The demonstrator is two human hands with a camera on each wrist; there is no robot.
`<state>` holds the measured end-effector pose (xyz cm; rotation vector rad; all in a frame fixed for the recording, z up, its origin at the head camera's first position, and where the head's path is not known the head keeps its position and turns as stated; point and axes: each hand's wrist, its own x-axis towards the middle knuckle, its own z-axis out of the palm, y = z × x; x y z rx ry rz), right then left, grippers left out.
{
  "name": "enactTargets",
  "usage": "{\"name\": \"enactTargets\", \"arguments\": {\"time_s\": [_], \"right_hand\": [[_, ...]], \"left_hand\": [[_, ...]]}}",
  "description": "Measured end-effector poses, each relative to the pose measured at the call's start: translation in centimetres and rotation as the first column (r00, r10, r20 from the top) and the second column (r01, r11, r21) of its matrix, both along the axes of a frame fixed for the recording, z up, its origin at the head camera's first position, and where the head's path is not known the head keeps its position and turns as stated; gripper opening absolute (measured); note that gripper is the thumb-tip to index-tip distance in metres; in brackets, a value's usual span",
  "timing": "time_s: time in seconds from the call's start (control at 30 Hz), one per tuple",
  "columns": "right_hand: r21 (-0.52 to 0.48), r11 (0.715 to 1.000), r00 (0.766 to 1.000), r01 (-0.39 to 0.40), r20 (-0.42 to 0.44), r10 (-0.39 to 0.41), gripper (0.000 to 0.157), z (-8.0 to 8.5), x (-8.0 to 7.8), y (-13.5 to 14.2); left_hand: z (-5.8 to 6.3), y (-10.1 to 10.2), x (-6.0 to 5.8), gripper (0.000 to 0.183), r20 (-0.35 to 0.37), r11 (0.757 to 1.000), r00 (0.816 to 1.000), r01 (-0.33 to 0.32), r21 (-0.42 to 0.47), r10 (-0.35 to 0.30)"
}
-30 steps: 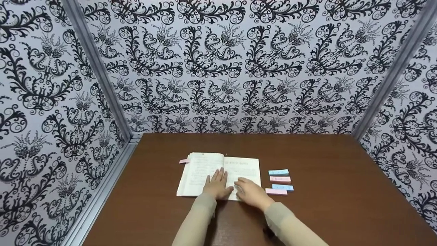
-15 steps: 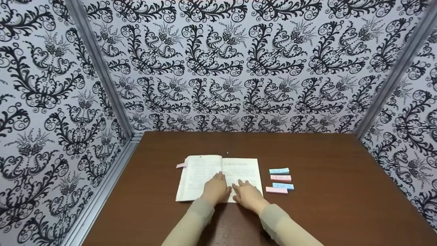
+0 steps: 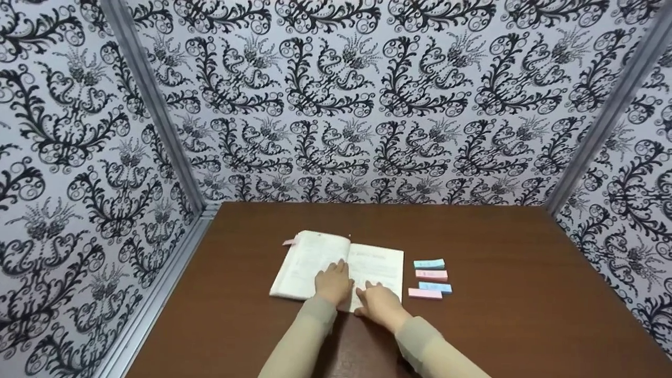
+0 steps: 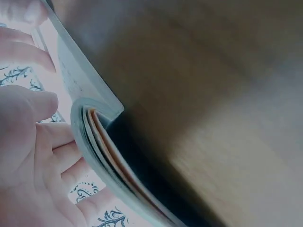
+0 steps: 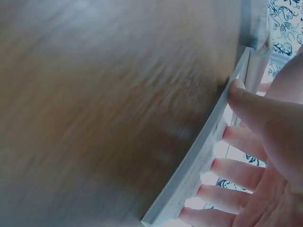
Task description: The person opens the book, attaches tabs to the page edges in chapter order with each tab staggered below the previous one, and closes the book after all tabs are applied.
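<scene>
An open book (image 3: 315,262) lies on the table with a pink tab (image 3: 289,242) sticking out from its left edge. My left hand (image 3: 334,282) rests on the left page close to the middle fold, fingers extended. On the lower right page lies my right hand (image 3: 382,305). In the right wrist view its fingers (image 5: 236,174) spread straight over the page and its thumb touches the book's near edge (image 5: 189,156). The left wrist view shows the left page block (image 4: 94,146) curving up beside the left palm (image 4: 52,165).
Right of the book lie a far blue sticky-note pad (image 3: 429,263), a pink pad (image 3: 431,274), a second blue pad (image 3: 438,288) and a nearer pink pad (image 3: 425,294). Patterned panels (image 3: 352,105) enclose the brown table (image 3: 499,315) at the back and sides.
The book has turned slightly clockwise; its far left corner and pink tab have shifted right and away. Both hands stay on the pages, the right thumb now at the near edge.
</scene>
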<state>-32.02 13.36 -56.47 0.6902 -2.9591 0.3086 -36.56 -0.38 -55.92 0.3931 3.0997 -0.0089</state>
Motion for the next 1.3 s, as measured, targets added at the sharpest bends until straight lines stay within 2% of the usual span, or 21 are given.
{"name": "enactTargets", "arguments": {"time_s": [0.1, 0.23, 0.33, 0.5, 0.73, 0.83, 0.93, 1.03, 1.13, 1.3], "right_hand": [[-0.007, 1.000, 1.000, -0.005, -0.009, 0.005, 0.049, -0.3, -0.1, -0.1], [-0.010, 1.000, 0.994, 0.012, -0.107, -0.013, 0.042, -0.5, -0.3, -0.4], [-0.019, 1.000, 0.990, 0.016, -0.138, -0.018, 0.041, -0.6, -0.2, -0.9], [-0.023, 0.999, 0.995, 0.025, -0.093, -0.027, 0.045, -0.3, -0.2, -1.3], [0.043, 0.997, 0.998, 0.063, -0.018, -0.063, 0.046, -0.1, -0.7, -0.9], [0.081, 0.996, 0.999, 0.047, -0.015, -0.046, 0.049, -0.1, -1.0, -1.4], [0.130, 0.991, 1.000, 0.013, -0.030, -0.009, 0.052, -0.1, -0.9, -2.0], [0.137, 0.990, 0.999, 0.017, -0.036, -0.012, 0.051, 0.0, -0.8, -1.6], [0.124, 0.992, 0.999, 0.029, -0.021, -0.027, 0.052, 0.1, -0.6, -0.8], [0.131, 0.991, 1.000, 0.025, -0.013, -0.023, 0.052, 0.6, -0.4, -0.4]], "left_hand": [[-0.1, 0.3, -0.3, 0.053, 0.014, 1.000, 1.000, -0.011, -0.010, 0.011], [0.3, 1.0, -0.9, 0.056, -0.016, 0.999, 0.999, -0.038, -0.008, 0.038], [0.5, 1.3, -1.4, 0.058, -0.029, 0.997, 0.997, -0.071, -0.026, 0.070], [1.0, 1.6, -2.9, 0.056, 0.035, 0.996, 0.996, -0.087, 0.024, 0.086], [1.5, 1.5, -4.7, 0.058, 0.123, 0.998, 0.992, -0.007, 0.057, 0.000], [1.6, 0.7, -5.3, 0.059, 0.153, 0.992, 0.988, -0.010, 0.124, -0.010], [1.3, -0.9, -5.1, 0.060, 0.197, 0.977, 0.980, -0.016, 0.213, -0.027], [1.2, -1.5, -4.4, 0.062, 0.236, 0.957, 0.967, 0.021, 0.288, -0.092], [1.6, -1.5, -3.0, 0.062, 0.250, 0.951, 0.956, 0.075, 0.299, -0.154], [1.9, -2.1, -0.9, 0.063, 0.276, 0.960, 0.941, 0.123, 0.253, -0.194]]}}
